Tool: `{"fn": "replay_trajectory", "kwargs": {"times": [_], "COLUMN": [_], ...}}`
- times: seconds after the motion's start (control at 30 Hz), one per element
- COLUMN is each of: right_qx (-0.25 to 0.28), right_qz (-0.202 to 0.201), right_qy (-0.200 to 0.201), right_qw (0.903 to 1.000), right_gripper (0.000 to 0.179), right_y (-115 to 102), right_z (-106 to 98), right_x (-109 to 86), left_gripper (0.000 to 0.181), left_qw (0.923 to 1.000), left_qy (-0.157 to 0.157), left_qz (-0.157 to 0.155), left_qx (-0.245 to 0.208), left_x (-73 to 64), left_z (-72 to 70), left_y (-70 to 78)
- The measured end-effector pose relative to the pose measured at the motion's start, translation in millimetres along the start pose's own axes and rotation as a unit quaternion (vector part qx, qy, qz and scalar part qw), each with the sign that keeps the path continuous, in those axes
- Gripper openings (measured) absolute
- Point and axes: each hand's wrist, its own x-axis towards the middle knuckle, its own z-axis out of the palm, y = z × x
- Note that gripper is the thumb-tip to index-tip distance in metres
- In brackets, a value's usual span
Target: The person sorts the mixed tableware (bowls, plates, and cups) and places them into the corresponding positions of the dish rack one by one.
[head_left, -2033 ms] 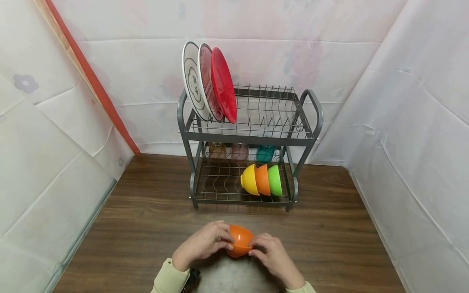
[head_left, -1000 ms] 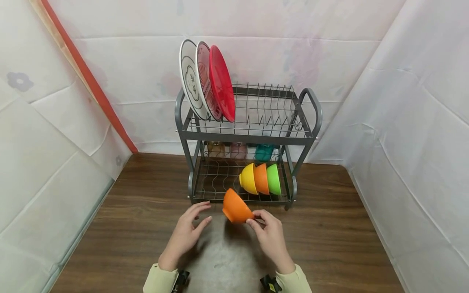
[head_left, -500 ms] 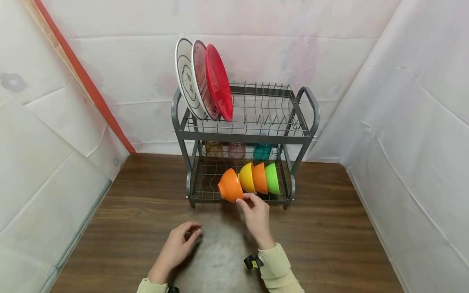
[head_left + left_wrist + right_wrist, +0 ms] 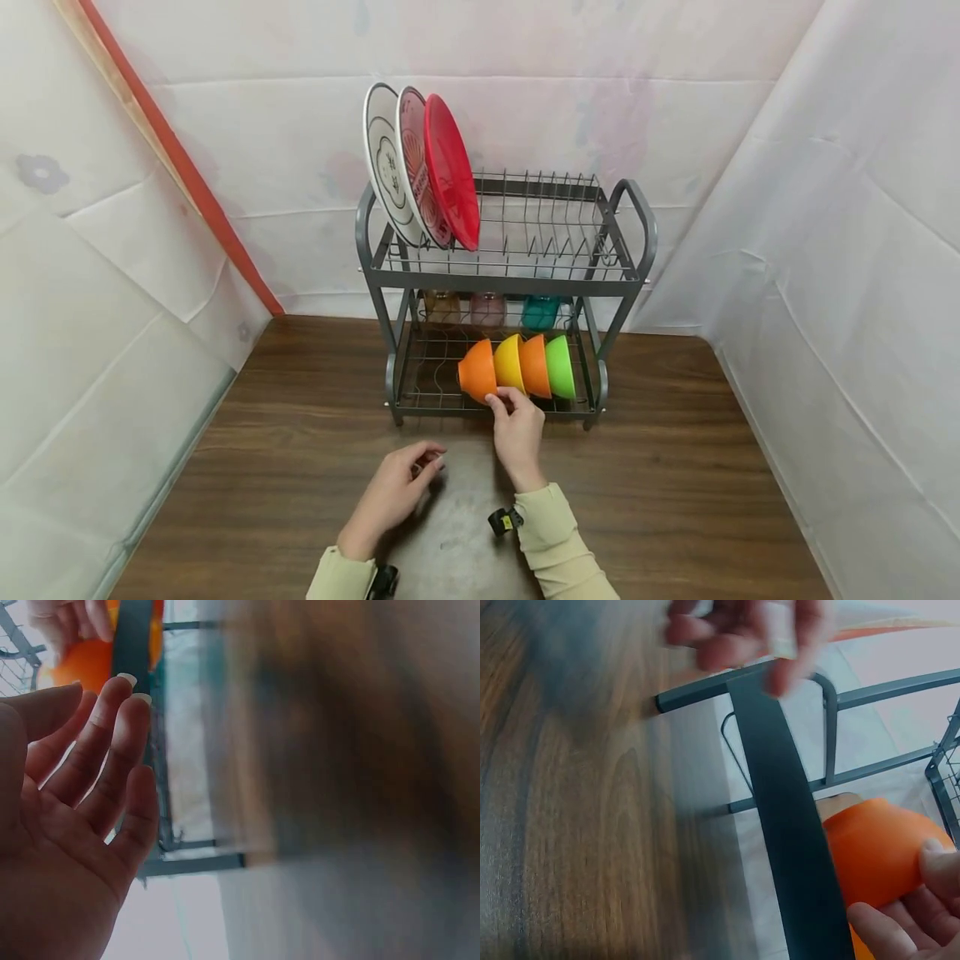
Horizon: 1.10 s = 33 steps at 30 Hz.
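My right hand (image 4: pixel 519 429) pinches the rim of an orange bowl (image 4: pixel 477 372) at the lower shelf of the dish rack (image 4: pixel 497 412). That bowl stands on its side, at the left end of a row with a yellow bowl (image 4: pixel 508 362), a second orange bowl (image 4: pixel 536 367) and a green bowl (image 4: pixel 560 367). In the right wrist view, thumb and fingers meet the held orange bowl (image 4: pixel 874 847) behind the rack's dark front bar. My left hand (image 4: pixel 393 492) hovers over the table in front of the rack, fingers loosely bent, holding nothing.
On the upper shelf, a white plate (image 4: pixel 384 167), a patterned plate (image 4: pixel 417 167) and a red plate (image 4: pixel 452 172) lean at the left. Amber, pink and teal glasses (image 4: pixel 541 312) stand at the back of the lower level. Hanging cloth (image 4: pixel 840 333) encloses the wooden table (image 4: pixel 660 467).
The orange bowl has gone from the table, where both hands held it, up to the lower shelf in my right hand, turning onto its side. My left hand let go and drew back.
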Motion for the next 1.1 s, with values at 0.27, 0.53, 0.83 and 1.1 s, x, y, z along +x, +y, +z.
{"fn": "replay_trajectory", "kwargs": {"times": [0.27,0.53,0.83,1.1], "right_qx": [-0.018,-0.062,-0.1,-0.126], "right_qz": [0.015,-0.024,-0.039,-0.035], "right_qy": [-0.015,-0.002,-0.007,-0.016], "right_qw": [0.9996,0.9978,0.9942,0.9913], "right_gripper": [0.013,0.013,0.014,0.016], "right_y": [0.8,8.8,10.5,10.1], "right_z": [6.9,11.5,12.8,8.8], "right_x": [1.6,6.8,9.0,8.7], "left_gripper": [0.013,0.014,0.016,0.016], "left_qw": [0.9996,0.9992,0.9987,0.9984], "left_qy": [-0.02,-0.036,-0.048,-0.052], "left_qz": [0.021,0.018,0.018,0.02], "left_qx": [-0.004,-0.006,-0.004,0.007], "left_x": [4.4,0.5,0.3,0.0], "left_z": [6.1,8.8,9.2,8.0], "left_y": [4.5,1.4,-0.2,-3.3]}}
